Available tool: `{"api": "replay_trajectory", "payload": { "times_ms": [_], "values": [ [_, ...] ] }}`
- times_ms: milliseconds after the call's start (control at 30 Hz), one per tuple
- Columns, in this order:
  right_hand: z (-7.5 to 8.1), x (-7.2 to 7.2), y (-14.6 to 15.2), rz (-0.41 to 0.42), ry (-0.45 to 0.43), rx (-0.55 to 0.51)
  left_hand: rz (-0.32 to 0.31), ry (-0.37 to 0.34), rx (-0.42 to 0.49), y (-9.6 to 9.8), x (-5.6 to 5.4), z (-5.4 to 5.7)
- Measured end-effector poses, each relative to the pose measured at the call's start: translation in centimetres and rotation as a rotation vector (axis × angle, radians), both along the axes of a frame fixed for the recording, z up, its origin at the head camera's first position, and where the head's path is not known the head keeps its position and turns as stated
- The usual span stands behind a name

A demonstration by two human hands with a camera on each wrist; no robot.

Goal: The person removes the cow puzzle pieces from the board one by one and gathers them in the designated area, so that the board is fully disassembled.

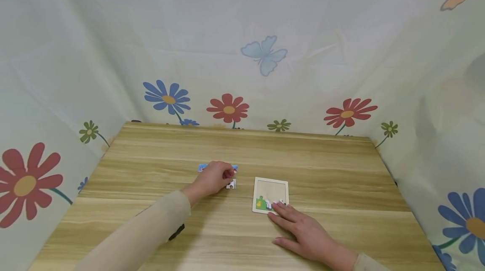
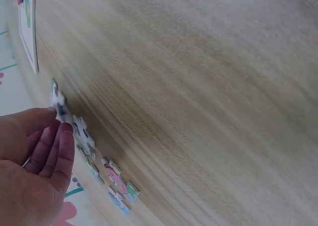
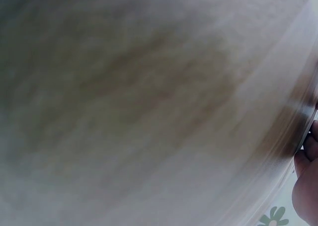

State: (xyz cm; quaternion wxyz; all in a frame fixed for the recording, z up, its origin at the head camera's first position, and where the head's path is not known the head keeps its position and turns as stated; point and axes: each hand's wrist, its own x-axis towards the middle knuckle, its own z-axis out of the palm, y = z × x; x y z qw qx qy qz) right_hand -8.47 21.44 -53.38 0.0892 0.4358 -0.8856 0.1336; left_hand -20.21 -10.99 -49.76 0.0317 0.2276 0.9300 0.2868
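Note:
My left hand (image 1: 213, 178) reaches over the table left of centre. Its thumb and fingertips pinch a white-and-dark jigsaw piece (image 2: 58, 101), seen best in the left wrist view. Right of it lies a square wooden puzzle tray (image 1: 256, 187) with a pale rim. Along the tray's bottom sit a green piece (image 1: 260, 203) and white pieces (image 1: 269, 205); fingers hide part of that row. My right hand (image 1: 307, 233) rests with fairly straight fingers over the tray's lower right edge. In the right wrist view only part of this hand shows, at the right edge.
Loose jigsaw pieces lie close by my left hand: a white one (image 2: 83, 135), a pink one (image 2: 115, 175) and a blue one (image 2: 119, 201). A dark strap (image 1: 176, 232) shows under the left sleeve. Flower-printed cloth (image 1: 227, 52) stands around the wooden table (image 1: 322, 157).

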Motion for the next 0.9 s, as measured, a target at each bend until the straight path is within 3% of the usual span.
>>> {"api": "replay_trajectory", "payload": {
  "times_ms": [267, 533, 900],
  "values": [
    [0.07, 0.04, -0.04, -0.008, 0.003, 0.006, -0.012, 0.004, -0.013, -0.26, 0.18, 0.07],
    [0.11, 0.07, -0.03, -0.012, -0.001, 0.008, -0.088, 0.016, -0.024, -0.27, 0.54, 0.09],
    [0.01, 0.07, -0.05, -0.002, -0.001, -0.001, -0.066, 0.008, -0.057, 0.01, 0.57, 0.07]
  ]
}}
